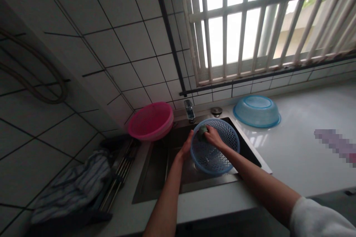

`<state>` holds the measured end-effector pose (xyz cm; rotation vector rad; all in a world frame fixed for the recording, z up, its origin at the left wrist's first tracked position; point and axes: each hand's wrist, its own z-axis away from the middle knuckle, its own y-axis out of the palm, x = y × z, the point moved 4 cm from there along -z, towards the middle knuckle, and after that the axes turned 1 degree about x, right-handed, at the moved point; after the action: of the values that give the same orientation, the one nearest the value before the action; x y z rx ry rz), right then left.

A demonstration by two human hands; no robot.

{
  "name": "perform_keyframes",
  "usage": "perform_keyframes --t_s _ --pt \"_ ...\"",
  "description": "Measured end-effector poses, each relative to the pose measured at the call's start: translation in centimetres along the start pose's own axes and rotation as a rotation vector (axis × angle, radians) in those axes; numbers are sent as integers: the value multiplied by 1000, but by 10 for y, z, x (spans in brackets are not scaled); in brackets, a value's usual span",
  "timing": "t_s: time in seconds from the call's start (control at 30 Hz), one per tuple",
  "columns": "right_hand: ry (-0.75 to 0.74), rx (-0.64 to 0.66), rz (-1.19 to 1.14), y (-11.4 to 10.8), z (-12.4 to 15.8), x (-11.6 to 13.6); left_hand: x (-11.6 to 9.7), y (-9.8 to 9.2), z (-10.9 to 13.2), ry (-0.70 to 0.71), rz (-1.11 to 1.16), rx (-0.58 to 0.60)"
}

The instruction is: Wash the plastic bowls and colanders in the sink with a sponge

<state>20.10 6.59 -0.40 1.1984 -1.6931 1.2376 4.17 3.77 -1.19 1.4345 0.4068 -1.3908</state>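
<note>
A round blue plastic colander (215, 155), full of small holes, is held over the metal sink (155, 170), its inside facing me. My left hand (187, 145) grips the colander's left rim, with most of its fingers hidden behind the wall. Inside the colander, my right hand (213, 137) is closed around a green scouring pad (203, 132), which is pressed against the upper left part of the inner wall. Behind the colander stands the chrome faucet (189, 110).
A pink basin (151, 121) leans at the sink's back left corner. An upturned blue basin (257, 111) sits on the white counter (294, 144) to the right. A drain stopper (216, 111) lies behind the sink. Striped cloth (80, 181) and a metal rack (118, 174) are at left.
</note>
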Motion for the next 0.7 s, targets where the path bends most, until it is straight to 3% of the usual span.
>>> perform_keyframes --t_s 0.07,0.2,0.27,0.33,0.47,0.6,0.7 --pt "-43 135 -33 7 3 2 0 -1 0 14 3 -9" --pt "3 704 -99 42 27 -2 -6 -2 -1 109 14 -46" --pt "34 852 -106 52 36 -5 -8 -3 -2 157 24 -67" --pt "31 786 -115 52 34 -5 -7 -6 -3 153 26 -89" --pt "-17 378 -219 30 14 1 2 -7 -3 24 24 -83" --pt "2 19 -269 0 -2 2 0 1 -1 56 46 11" --pt "23 -85 -281 -8 -5 3 -3 6 -1 83 54 38"
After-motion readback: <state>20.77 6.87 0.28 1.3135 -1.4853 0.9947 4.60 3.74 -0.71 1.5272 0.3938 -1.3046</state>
